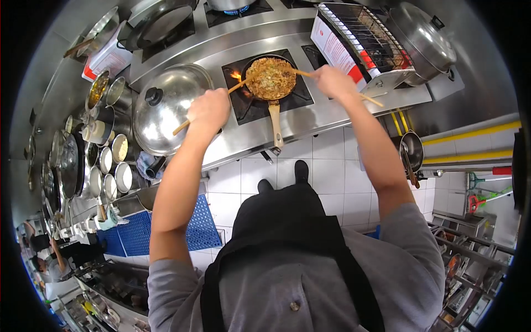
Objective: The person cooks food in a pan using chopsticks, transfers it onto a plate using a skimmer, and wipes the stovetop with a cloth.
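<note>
A black frying pan (255, 100) with a pale wooden handle (276, 126) sits on a lit burner, orange flame showing at its left. Inside lies a browned, chunky, pancake-like round of food (271, 80). My left hand (211, 109) is closed around a long wooden stick-like utensil (238, 87) reaching the pan's left side. From the right, my right hand (336, 83) grips a second wooden stick-like utensil (303, 73), its tip over the food. Both working ends blend into the food, so their shape is unclear.
Left of the pan rests a large domed metal lid (171, 94), with bowls of ingredients (123, 176) beyond. A wire-topped grill (376, 41) and tall pot (423, 39) stand at right. Blue perforated matting (200, 224) covers some floor. Another person (58, 260) is at far left.
</note>
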`<action>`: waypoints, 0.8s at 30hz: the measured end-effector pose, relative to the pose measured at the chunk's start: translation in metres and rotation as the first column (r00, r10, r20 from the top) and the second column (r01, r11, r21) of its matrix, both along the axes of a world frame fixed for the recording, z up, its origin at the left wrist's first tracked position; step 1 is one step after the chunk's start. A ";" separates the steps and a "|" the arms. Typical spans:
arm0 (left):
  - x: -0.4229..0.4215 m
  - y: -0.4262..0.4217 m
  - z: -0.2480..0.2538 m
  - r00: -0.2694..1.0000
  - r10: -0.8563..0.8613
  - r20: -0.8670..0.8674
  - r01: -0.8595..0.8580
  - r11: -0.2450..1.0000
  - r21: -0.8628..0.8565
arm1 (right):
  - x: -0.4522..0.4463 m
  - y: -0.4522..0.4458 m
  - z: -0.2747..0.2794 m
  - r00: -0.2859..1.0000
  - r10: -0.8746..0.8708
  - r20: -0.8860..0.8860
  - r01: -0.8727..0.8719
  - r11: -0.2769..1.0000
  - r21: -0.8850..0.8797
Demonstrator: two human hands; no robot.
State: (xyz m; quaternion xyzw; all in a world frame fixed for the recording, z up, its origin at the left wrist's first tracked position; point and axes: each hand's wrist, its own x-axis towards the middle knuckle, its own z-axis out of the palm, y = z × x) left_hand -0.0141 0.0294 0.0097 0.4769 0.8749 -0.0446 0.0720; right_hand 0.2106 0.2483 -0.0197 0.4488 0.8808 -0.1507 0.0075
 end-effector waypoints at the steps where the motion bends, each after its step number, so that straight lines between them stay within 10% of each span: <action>1: -0.007 0.005 -0.013 1.000 -0.004 -0.006 0.004 1.000 0.009 | -0.005 -0.004 -0.013 0.999 0.002 0.044 -0.002 1.000 -0.008; 24: 0.023 -0.012 0.019 0.992 -0.064 0.109 0.070 0.996 -0.053 | 0.027 -0.029 0.052 0.953 0.090 0.290 -0.157 0.963 0.220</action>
